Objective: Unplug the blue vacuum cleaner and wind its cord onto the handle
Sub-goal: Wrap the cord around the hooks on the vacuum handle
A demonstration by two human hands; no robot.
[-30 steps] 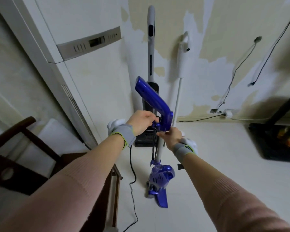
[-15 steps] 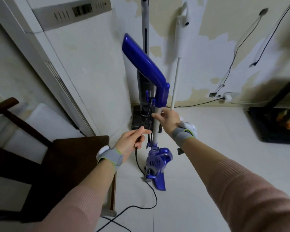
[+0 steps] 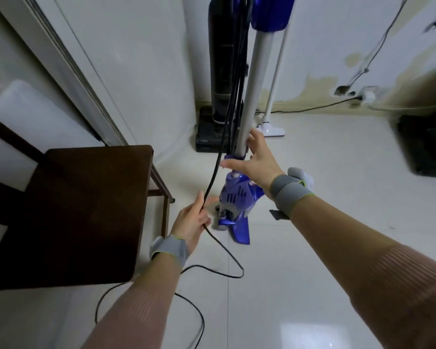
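The blue vacuum cleaner [image 3: 234, 197] stands upright on the tiled floor, its grey tube [image 3: 256, 79] rising to a blue handle cut off at the top edge. My right hand [image 3: 253, 159] rests against the bottom of the tube with the fingers spread. My left hand [image 3: 194, 220] is lower, left of the blue body, and grips the black cord [image 3: 213, 170]. From that hand the cord runs up along the tube, where several strands hang, and down in loose loops over the floor [image 3: 212, 273].
A dark wooden chair [image 3: 86, 210] stands close on the left. A black upright cleaner [image 3: 222, 71] and a white stick cleaner [image 3: 272, 127] lean on the back wall. A wall socket [image 3: 363, 95] with a cable sits at the right, a dark stand [image 3: 425, 144] beyond it.
The view has tilted down toward the floor. My left hand dropped lower along the cord, toward the blue body. My right hand slid down the tube and spread its fingers.
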